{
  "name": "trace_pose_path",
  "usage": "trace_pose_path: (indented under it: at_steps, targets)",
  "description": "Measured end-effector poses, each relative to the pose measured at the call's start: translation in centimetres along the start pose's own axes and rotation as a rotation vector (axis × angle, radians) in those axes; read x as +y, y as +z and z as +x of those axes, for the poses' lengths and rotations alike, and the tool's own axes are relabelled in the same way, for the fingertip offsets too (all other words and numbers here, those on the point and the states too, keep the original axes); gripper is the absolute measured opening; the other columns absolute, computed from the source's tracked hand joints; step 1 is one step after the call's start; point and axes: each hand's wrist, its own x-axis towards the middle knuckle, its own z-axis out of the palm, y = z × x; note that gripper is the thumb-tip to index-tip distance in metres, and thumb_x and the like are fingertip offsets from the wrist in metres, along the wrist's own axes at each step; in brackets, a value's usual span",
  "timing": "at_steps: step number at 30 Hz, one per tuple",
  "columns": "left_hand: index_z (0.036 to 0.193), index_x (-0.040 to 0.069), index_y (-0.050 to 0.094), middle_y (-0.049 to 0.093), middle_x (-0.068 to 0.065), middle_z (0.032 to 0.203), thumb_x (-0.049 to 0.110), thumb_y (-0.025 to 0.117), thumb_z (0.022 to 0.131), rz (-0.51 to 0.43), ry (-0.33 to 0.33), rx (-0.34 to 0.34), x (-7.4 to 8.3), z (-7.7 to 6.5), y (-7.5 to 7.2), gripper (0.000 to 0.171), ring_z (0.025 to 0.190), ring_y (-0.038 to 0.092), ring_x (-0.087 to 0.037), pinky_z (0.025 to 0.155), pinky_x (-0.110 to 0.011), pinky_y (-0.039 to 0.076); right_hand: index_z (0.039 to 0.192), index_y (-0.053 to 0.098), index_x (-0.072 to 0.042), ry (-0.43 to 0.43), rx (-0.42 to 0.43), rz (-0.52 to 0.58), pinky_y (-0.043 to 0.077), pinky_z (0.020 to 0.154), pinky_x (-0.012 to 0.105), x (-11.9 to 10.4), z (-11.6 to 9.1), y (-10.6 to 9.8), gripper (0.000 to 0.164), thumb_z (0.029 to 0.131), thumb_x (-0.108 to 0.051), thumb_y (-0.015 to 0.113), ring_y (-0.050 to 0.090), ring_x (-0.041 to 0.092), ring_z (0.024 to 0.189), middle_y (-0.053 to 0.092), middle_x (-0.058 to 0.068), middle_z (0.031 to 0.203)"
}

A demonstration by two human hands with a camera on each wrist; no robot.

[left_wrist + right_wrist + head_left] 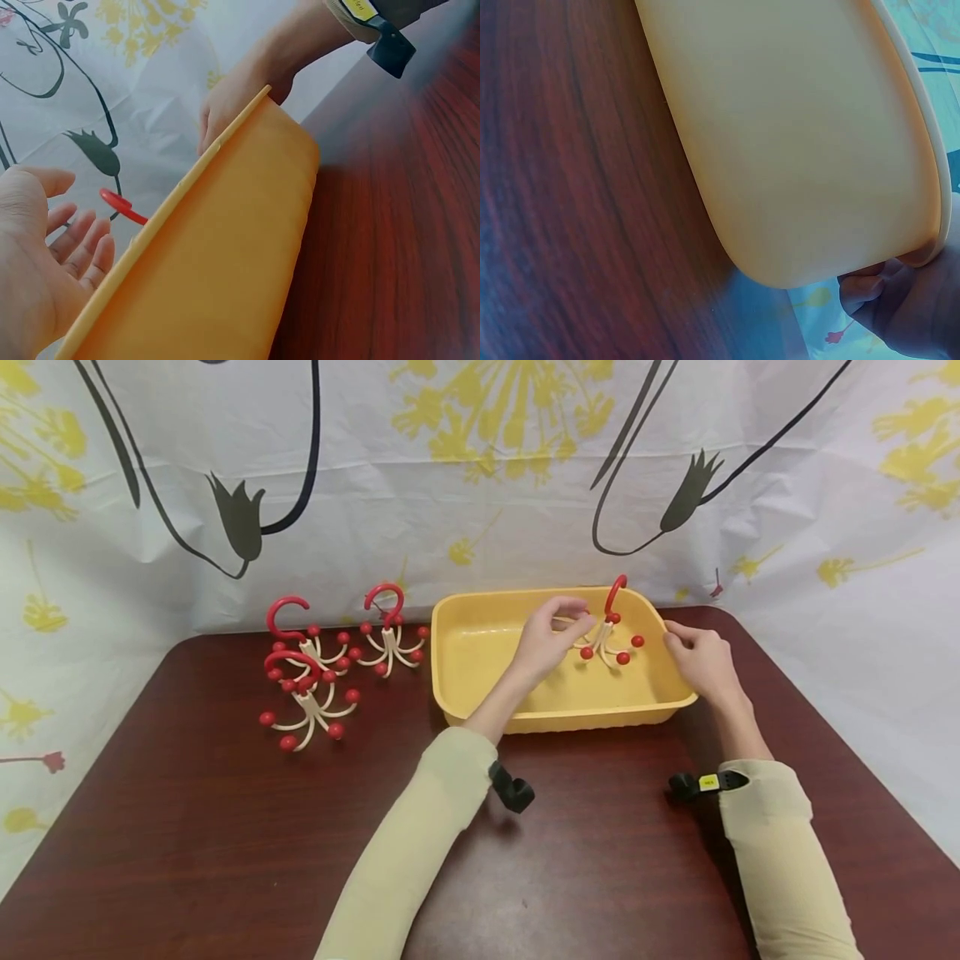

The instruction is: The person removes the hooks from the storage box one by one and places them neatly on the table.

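Note:
A yellow plastic tub (487,723) stands toward the back of the table. Inside it, on the right, is a multi-arm hanger (602,639) with a red hook, cream arms and red ball tips. My left hand (551,635) hovers over the tub just left of this hanger, fingers loosely bent and nothing between them. In the left wrist view the palm shows, with the red hook (120,204) a little apart from the fingertips. My right hand (705,660) grips the tub's right rim; in the right wrist view its fingers (861,291) curl under the edge.
Left of the tub, three similar hangers stand on the dark wooden table (225,827): one near the tub (388,643), one at the back left (309,647), and one in front (309,710). A patterned cloth (360,527) hangs behind. Both wrists wear black camera mounts.

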Motion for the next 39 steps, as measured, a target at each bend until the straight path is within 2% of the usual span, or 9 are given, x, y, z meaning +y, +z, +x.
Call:
trace_pose_path:
  at_steps: [8, 13, 16, 19, 22, 25, 29, 35, 39]
  targets:
    - [0.133, 0.0, 0.059, 0.062, -0.013, 0.128, 0.015, 0.072, 0.095, -0.012, -0.121, 0.013, 0.2, 1.6, 2.1, 0.043, 0.101, 0.059, -0.018, 0.078, -0.019, 0.049, 0.144, 0.054, -0.006, 0.003, -0.007, -0.002, 0.045, 0.075, 0.037, -0.1, 0.1, -0.2, 0.048, 0.106, -0.034, 0.046, 0.059, 0.036, 0.099, 0.055, 0.029, 0.137]
    - [0.133, 0.003, 0.059, 0.062, -0.007, 0.127, 0.015, 0.073, 0.094, 0.051, -0.165, 0.029, 0.3, 2.7, 2.8, 0.043, 0.112, 0.058, -0.021, 0.083, -0.018, 0.047, 0.144, 0.055, -0.006, 0.0, -0.002, 0.006, 0.045, 0.076, 0.035, -0.1, 0.2, 0.0, 0.048, 0.106, -0.034, 0.047, 0.059, 0.036, 0.1, 0.056, 0.028, 0.137]
    - [0.135, 0.004, 0.058, 0.062, -0.005, 0.127, 0.015, 0.071, 0.095, 0.07, -0.196, 0.015, 0.4, 3.3, 3.0, 0.043, 0.107, 0.061, -0.019, 0.079, -0.018, 0.048, 0.144, 0.055, -0.005, -0.002, 0.001, 0.008, 0.044, 0.077, 0.037, -0.1, 0.2, 0.1, 0.048, 0.106, -0.033, 0.047, 0.058, 0.036, 0.1, 0.056, 0.028, 0.137]
    - [0.138, 0.003, 0.054, 0.06, -0.009, 0.129, 0.012, 0.069, 0.096, 0.006, -0.222, -0.024, 0.5, 3.7, 3.2, 0.045, 0.097, 0.068, -0.022, 0.074, -0.025, 0.052, 0.144, 0.055, -0.005, -0.001, 0.003, 0.009, 0.044, 0.077, 0.037, -0.1, 0.2, 0.2, 0.047, 0.106, -0.033, 0.047, 0.058, 0.036, 0.099, 0.056, 0.028, 0.137]
    - [0.14, 0.001, 0.052, 0.061, -0.012, 0.128, 0.008, 0.067, 0.098, -0.083, -0.245, -0.059, 0.6, 3.9, 3.4, 0.045, 0.092, 0.071, -0.029, 0.077, -0.035, 0.057, 0.144, 0.055, -0.006, -0.003, 0.006, 0.009, 0.044, 0.076, 0.037, -0.1, 0.2, 0.2, 0.047, 0.106, -0.033, 0.047, 0.058, 0.036, 0.097, 0.057, 0.027, 0.136]
    - [0.135, -0.002, 0.057, 0.065, -0.013, 0.115, 0.005, 0.065, 0.098, -0.12, -0.248, -0.056, 0.7, 4.0, 3.6, 0.039, 0.085, 0.07, -0.029, 0.079, -0.038, 0.059, 0.144, 0.055, -0.006, -0.002, 0.004, 0.011, 0.043, 0.075, 0.036, -0.2, 0.2, 0.2, 0.047, 0.106, -0.033, 0.047, 0.058, 0.036, 0.096, 0.057, 0.027, 0.136]
    - [0.122, -0.007, 0.066, 0.066, -0.01, 0.097, 0.004, 0.063, 0.099, -0.09, -0.227, -0.026, 0.4, 3.8, 3.7, 0.025, 0.073, 0.066, -0.02, 0.069, -0.027, 0.059, 0.144, 0.055, -0.006, 0.0, 0.001, 0.012, 0.043, 0.075, 0.035, -0.2, 0.1, 0.2, 0.048, 0.106, -0.034, 0.047, 0.058, 0.035, 0.096, 0.057, 0.027, 0.136]
    - [0.109, -0.006, 0.072, 0.067, -0.013, 0.093, 0.008, 0.065, 0.099, -0.04, -0.186, 0.012, 0.2, 3.4, 3.9, 0.018, 0.078, 0.069, -0.034, 0.062, -0.023, 0.057, 0.144, 0.055, -0.006, -0.004, 0.001, 0.009, 0.044, 0.075, 0.034, -0.1, 0.0, 0.2, 0.048, 0.106, -0.035, 0.047, 0.06, 0.035, 0.097, 0.058, 0.027, 0.135]
    - [0.108, -0.005, 0.072, 0.065, -0.008, 0.091, 0.009, 0.066, 0.099, -0.039, -0.188, 0.01, 0.5, 3.3, 3.9, 0.018, 0.076, 0.069, -0.03, 0.063, -0.022, 0.057, 0.144, 0.055, -0.006, 0.002, 0.002, 0.002, 0.045, 0.077, 0.037, 0.1, -0.1, 0.0, 0.049, 0.106, -0.035, 0.046, 0.06, 0.036, 0.098, 0.058, 0.028, 0.135]
